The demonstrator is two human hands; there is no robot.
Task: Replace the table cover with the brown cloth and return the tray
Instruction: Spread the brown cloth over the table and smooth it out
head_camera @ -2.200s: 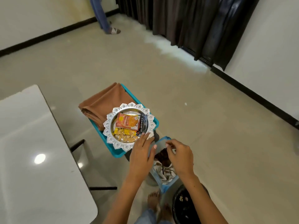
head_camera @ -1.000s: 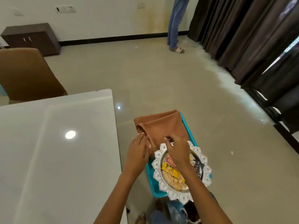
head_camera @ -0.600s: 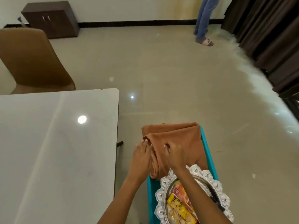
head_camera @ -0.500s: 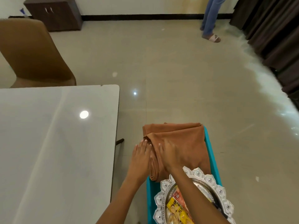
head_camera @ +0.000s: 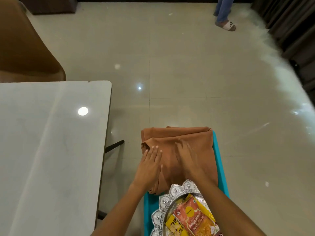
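Cloth [head_camera: 187, 138] pressed by both hands.
It is lain folded on the stool [head_camera: 219, 160], at 12 o'clock of the tray [head_camera: 172, 200]; left hand [head_camera: 150, 166] and right hand [head_camera: 187, 155] are laid flat, fingers straight.

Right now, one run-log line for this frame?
stage: cloth pickup | left hand: flat on folded brown cloth | right hand: flat on it | ornate silver tray: on teal stool | white table: uncovered

Far left there's a brown chair [head_camera: 25, 48] tucked up by the table's far edge, with a dark cabinet [head_camera: 49, 5] on the floor behind it. Glossy beige tile floor [head_camera: 179, 74] all over. Dark curtains [head_camera: 293, 31] far right, and someone's jeans leg and slide sandal [head_camera: 225, 25] near them.
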